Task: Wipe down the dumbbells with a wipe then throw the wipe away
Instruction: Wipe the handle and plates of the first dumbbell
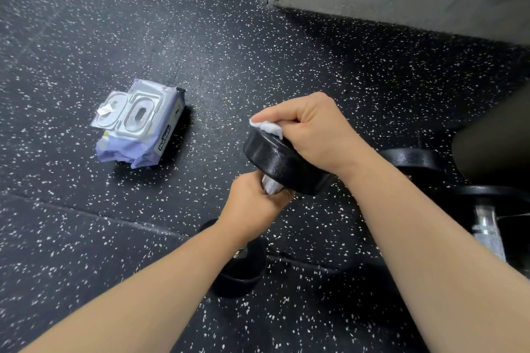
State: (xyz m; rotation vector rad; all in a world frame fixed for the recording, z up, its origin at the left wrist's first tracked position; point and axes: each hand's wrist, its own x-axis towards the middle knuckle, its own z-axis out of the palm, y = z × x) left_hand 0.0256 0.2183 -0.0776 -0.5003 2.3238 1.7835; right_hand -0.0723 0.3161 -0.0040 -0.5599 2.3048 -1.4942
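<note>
White wipe (268,127) bunched in right hand (312,129), fingers curled round it, pressed on the top face of the black dumbbell (284,163). Left hand (255,200) clenches the knurled handle (271,187), keeping it tilted and steady for wiping. Wipe pack (137,126) sits lid-open nearby, left. Second dumbbell (484,209) lies right, likely next.
</note>
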